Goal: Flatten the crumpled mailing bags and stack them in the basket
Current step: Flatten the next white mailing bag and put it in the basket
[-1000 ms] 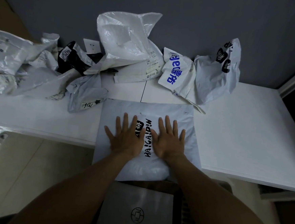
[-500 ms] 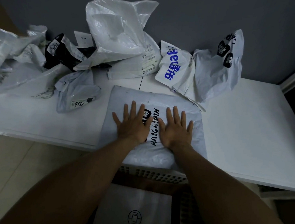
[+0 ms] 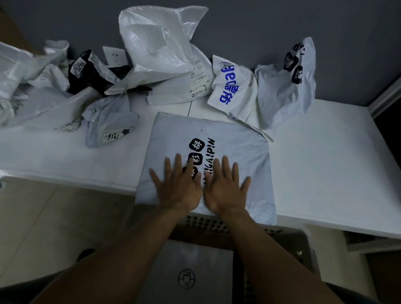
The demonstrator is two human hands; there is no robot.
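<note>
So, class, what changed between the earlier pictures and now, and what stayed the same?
Both flat hands, left hand and right hand, have slid toward the person along the flattened grey plastic mailing bag, uncovering more of its black print. Nothing was gripped or released. The bag stays on the white table; the crumpled bags behind stay put.

Plain room, home or office unclear: white desk (image 3: 326, 161), grey wall (image 3: 253, 17) with socket (image 3: 114, 56), heaped bags (image 3: 159, 52), tiled floor (image 3: 32, 234).
</note>
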